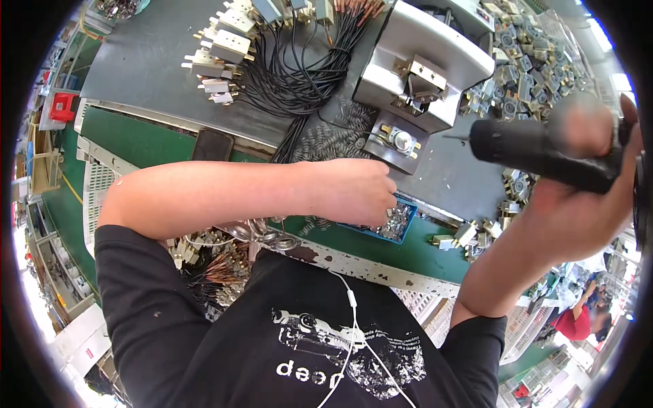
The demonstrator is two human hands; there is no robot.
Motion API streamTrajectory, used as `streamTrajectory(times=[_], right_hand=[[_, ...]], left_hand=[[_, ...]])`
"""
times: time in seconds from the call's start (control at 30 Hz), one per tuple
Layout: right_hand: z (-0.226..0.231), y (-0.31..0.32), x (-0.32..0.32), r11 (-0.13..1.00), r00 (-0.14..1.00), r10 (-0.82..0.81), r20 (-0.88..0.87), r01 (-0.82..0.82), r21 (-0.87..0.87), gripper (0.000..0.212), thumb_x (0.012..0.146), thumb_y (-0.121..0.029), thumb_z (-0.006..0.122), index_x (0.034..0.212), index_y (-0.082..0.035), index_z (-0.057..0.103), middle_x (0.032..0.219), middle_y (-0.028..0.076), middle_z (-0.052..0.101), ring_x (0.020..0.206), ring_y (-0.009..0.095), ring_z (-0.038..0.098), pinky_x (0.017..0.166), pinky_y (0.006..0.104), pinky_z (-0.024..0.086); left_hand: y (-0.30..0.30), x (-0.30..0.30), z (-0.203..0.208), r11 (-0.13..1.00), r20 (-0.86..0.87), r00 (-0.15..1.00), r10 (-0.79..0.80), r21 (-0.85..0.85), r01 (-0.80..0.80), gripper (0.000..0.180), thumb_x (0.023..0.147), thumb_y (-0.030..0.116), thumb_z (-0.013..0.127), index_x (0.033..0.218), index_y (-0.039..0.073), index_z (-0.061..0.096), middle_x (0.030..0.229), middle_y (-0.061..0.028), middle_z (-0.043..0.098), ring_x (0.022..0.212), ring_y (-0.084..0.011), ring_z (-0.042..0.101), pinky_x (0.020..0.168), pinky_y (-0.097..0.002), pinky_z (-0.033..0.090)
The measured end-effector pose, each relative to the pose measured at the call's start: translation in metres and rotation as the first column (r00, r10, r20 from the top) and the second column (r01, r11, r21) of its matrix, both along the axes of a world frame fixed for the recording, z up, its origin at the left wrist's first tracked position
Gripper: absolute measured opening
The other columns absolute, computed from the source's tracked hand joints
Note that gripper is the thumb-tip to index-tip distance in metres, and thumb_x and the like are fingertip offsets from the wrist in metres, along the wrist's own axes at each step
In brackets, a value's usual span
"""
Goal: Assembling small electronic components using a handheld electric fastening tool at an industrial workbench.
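Observation:
My right hand (578,204) is wrapped round a black power screwdriver (524,144), raised at the right and slightly blurred, its thin bit pointing left. Below the metal fixture, my left hand (360,194) is at a small blue tray (406,228) full of tiny metal parts. Its fingers are curled, and their tips are mostly hidden, so what they hold cannot be made out. Just beyond that hand, a part with a round metal piece and brass-coloured tabs (401,141) sits on a grey metal block of the fixture (398,158).
A silver machine housing (425,58) stands behind the block. To its left lie black cables (292,81) with pale plug blocks (231,46) and loose springs (343,129). Many similar units (524,68) pile up at the right. A dark phone-like slab (213,145) rests near the table edge.

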State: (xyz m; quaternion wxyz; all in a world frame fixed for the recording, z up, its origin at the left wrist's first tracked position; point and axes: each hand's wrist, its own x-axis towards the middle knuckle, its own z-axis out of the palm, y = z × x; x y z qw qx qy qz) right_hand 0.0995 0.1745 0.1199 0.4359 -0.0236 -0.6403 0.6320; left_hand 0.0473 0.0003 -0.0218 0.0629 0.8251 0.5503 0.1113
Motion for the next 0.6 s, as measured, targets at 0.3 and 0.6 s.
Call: streamTrajectory(times=[0.3,0.6], right_hand=[[-0.031,0.002,-0.044,0.993,0.967,0.121,-0.225,-0.121,0.016,0.03,0.094,-0.004,0.068,0.119,0.006,0.054,0.074,0.016,0.065,0.059,0.021,0.062,0.057,0.0336,0.054],[-0.035,-0.005,-0.053,0.988,0.974,0.101,-0.203,-0.073,0.138,0.07,0.094,0.002,0.064,0.147,-0.012,0.021,0.096,0.025,0.069,0.06,0.019,0.065,0.055,0.036,0.056]], left_hand=[[0.002,-0.003,-0.001,0.989,0.399,0.91,0.111,-0.138,-0.06,0.009,0.083,0.013,0.064,0.089,0.009,0.068,0.087,-0.0115,0.066,0.086,-0.0331,0.068,0.073,-0.0438,0.054],[-0.003,-0.003,0.004,0.975,0.501,0.848,0.175,-0.21,-0.077,0.011,0.087,0.016,0.06,0.093,0.01,0.067,0.089,-0.0108,0.065,0.084,-0.0338,0.066,0.074,-0.0453,0.053]])
